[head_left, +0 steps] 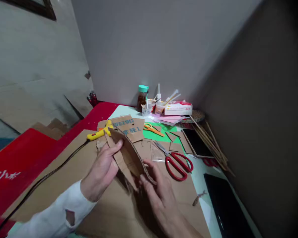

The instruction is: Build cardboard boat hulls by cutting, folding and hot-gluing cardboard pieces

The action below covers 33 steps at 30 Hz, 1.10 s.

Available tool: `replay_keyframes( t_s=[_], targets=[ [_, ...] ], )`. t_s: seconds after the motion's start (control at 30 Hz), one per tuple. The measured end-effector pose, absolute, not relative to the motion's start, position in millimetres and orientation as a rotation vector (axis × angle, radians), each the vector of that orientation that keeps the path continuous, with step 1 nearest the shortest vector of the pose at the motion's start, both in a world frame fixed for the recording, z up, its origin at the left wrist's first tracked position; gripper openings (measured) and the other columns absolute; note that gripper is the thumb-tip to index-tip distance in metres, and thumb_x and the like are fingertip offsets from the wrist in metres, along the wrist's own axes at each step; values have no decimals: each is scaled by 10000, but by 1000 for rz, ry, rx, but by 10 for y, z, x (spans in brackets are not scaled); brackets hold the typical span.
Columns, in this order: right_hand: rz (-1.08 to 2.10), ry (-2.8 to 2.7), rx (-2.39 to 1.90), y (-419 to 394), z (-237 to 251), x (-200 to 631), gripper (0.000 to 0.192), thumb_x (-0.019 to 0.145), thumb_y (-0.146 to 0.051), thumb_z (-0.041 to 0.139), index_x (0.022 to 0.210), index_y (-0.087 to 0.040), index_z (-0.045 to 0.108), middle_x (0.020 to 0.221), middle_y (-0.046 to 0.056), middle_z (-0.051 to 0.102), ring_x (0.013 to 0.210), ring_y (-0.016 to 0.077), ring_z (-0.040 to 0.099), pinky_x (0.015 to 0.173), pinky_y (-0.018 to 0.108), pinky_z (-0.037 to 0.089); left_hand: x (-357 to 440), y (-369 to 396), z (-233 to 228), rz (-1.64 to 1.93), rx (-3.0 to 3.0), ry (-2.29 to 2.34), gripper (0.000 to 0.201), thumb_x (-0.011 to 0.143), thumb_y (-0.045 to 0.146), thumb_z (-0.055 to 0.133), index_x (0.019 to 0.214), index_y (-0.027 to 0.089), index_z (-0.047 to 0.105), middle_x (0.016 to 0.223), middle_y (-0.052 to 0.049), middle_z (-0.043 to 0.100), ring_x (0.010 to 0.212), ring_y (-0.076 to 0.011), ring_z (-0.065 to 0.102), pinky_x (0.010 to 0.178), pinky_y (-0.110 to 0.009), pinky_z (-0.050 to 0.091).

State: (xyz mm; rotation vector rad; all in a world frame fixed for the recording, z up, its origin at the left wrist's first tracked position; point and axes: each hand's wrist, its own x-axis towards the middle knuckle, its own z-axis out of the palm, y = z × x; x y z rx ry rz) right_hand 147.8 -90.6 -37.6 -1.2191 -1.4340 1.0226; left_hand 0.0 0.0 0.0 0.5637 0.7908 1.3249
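Note:
A folded, curved cardboard piece (129, 153) is raised above the cardboard sheet on the table, its corrugated edge facing up. My left hand (106, 162) grips its left side, thumb on the inner face and fingers behind. At the lower right end, my right hand (157, 188) pinches the cardboard between thumb and fingers. Just beyond the left hand lies a yellow hot glue gun (99, 132) with a black cord. Red-handled scissors (176, 162) lie to the right of the held piece.
Orange scissors (154, 129) and small cardboard scraps (175, 147) lie on a green sheet. Behind stand a bottle (141, 99), paper cups (160, 107) and a tissue pack (178, 108). Wooden sticks (211, 142), a tablet (197, 142) and a black flat object (227, 205) lie right.

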Motion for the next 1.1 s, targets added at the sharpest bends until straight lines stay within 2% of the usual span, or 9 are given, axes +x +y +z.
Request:
replay_keyframes(
  t_s=[0.27,0.37,0.5,0.6,0.67,0.77,0.9,1.0,1.1],
  targets=[
    [986,-958,-1174,-627,-160,1749,333,862,-457,666,1072,-209,595,791,-21,565,679,126,627,639,217,534,-132,-58,164,1312,601,844,135,771,103,696,865,199,709,931,-21,762,990,-229,717,816,-298,632],
    [880,-972,-1171,-545,-155,1873,277,869,-429,646,1013,-193,627,811,-6,561,700,124,554,610,202,488,-283,-44,331,1225,689,856,317,846,367,628,1091,180,705,1066,-112,756,1026,-314,704,712,-370,651],
    [881,-1069,-1170,-541,-157,1921,221,900,-363,611,1031,-193,659,830,-6,558,675,109,481,583,199,417,-475,28,415,1070,864,791,579,871,619,469,1006,125,740,992,-168,774,946,-349,725,741,-440,639],
    [962,-1169,-1157,-589,-152,1869,258,892,-338,630,1113,-205,644,724,-36,525,613,103,459,550,202,394,-454,-11,294,713,1068,741,568,842,613,533,1088,151,751,1043,-177,770,956,-343,732,754,-399,626],
    [979,-1204,-1163,-622,-146,1824,294,891,-323,635,1163,-213,607,694,-49,526,605,103,464,543,198,391,-350,-99,167,517,1172,765,483,753,526,699,1158,265,733,1152,-106,757,1055,-354,708,857,-446,599],
    [941,-1182,-1152,-664,-123,1776,350,894,-329,634,1213,-212,547,802,-19,619,688,110,551,625,209,453,-140,-245,4,623,1296,1038,544,669,435,830,1184,309,705,1389,-41,638,1335,-349,526,1085,-475,460],
    [909,-1169,-1057,-731,-96,1716,458,898,-384,616,1301,-211,481,1158,75,648,966,170,645,850,306,533,61,-320,-82,874,1297,1002,581,837,432,684,1367,239,543,1485,-85,546,1408,-320,443,1143,-478,397],
    [797,-1338,-1230,-794,-148,1639,368,960,-368,527,1291,-206,528,1152,84,668,1056,209,647,902,358,539,101,-307,-95,1034,1419,1008,545,896,381,629,1401,244,477,1510,-49,520,1429,-244,419,1172,-385,364],
    [555,-1532,-1320,-826,-250,1565,374,1012,-285,408,1358,-170,493,1176,107,685,986,215,684,854,365,570,65,-314,-107,1105,1630,1086,475,950,378,557,1406,263,485,1509,-19,524,1429,-195,419,1155,-308,377]
  ],
)
